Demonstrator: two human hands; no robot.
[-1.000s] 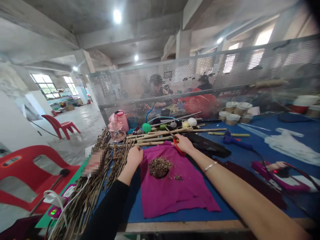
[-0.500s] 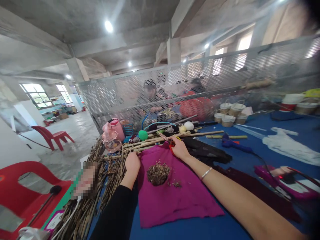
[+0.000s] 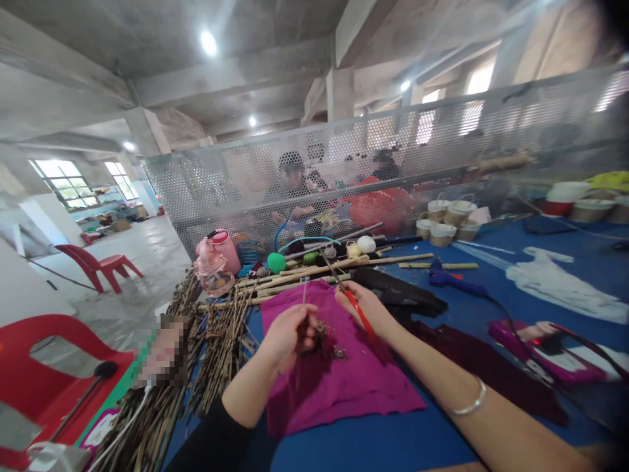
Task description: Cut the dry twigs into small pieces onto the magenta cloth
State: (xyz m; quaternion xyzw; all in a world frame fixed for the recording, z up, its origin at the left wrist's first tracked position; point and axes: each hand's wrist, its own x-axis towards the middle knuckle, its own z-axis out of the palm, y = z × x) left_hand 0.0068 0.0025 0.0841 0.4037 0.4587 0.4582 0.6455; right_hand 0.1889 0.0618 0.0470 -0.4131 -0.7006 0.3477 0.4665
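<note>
Red-handled scissors (image 3: 358,308) in right grip (image 3: 372,308); white label (image 3: 101,426) unreadably small

My blue table (image 3: 363,446).
Magenta cloth (image 3: 363,387) lies before me, brown stalks (image 3: 223,341) to its left, pale sticks (image 3: 393,259) beyond, black cloth (image 3: 403,292) and a white bag (image 3: 560,282) to the right.

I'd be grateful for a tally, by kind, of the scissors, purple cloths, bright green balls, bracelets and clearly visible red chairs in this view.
Scissors: 1
Purple cloth: 1
Bright green ball: 1
Bracelet: 1
Red chairs, clearly visible: 2
Total: 6
</note>
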